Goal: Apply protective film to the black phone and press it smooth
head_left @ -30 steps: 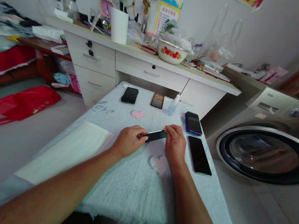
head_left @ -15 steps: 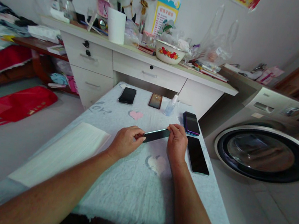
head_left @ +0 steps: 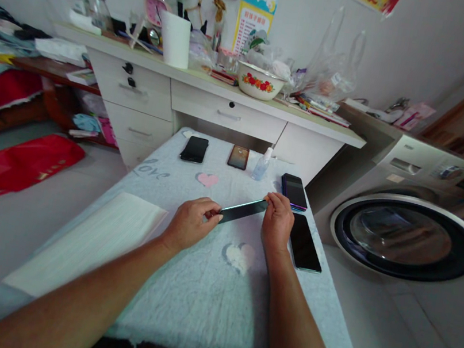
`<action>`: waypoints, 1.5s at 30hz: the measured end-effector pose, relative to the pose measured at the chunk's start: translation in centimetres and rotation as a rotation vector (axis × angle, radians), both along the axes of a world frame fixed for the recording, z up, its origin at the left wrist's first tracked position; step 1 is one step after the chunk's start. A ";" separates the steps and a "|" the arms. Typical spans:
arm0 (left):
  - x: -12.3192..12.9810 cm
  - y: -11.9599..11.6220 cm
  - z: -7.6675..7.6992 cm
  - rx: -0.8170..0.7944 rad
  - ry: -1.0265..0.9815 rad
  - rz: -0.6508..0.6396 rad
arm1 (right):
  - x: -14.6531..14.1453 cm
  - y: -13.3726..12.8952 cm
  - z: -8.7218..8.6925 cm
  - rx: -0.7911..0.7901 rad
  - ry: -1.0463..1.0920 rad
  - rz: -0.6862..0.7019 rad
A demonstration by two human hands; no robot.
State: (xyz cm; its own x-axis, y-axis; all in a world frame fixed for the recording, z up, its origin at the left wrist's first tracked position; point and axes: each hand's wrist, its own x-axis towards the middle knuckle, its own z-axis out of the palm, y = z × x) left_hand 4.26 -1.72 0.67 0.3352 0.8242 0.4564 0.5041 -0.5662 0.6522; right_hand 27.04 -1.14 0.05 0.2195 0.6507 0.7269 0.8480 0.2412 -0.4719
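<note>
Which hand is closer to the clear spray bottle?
Right. The right hand is on the near side of the spray bottle, slightly right; the left hand is on that side too, farther off leftward.

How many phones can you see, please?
5: held phone, black phone far left, brown phone far middle, large phone right, purple-edged phone beyond it, perhaps hiding another.
</note>
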 end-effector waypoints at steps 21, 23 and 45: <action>-0.6 -0.2 0.1 -0.017 -0.004 0.021 | -0.6 -0.5 0.5 0.037 0.050 0.107; -0.6 -0.3 0.1 -0.014 -0.008 0.024 | -1.4 -0.8 0.5 0.024 0.033 0.148; -0.7 -0.2 0.4 -0.041 0.002 -0.007 | -7.5 -3.5 0.4 -0.075 -0.188 0.483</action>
State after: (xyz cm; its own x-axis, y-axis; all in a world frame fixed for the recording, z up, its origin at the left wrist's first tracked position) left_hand 3.55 -1.94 1.07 0.3416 0.8398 0.4220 0.5017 -0.5426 0.6737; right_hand 19.53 -4.69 0.46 -0.2484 0.6972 0.6725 0.7198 0.5974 -0.3536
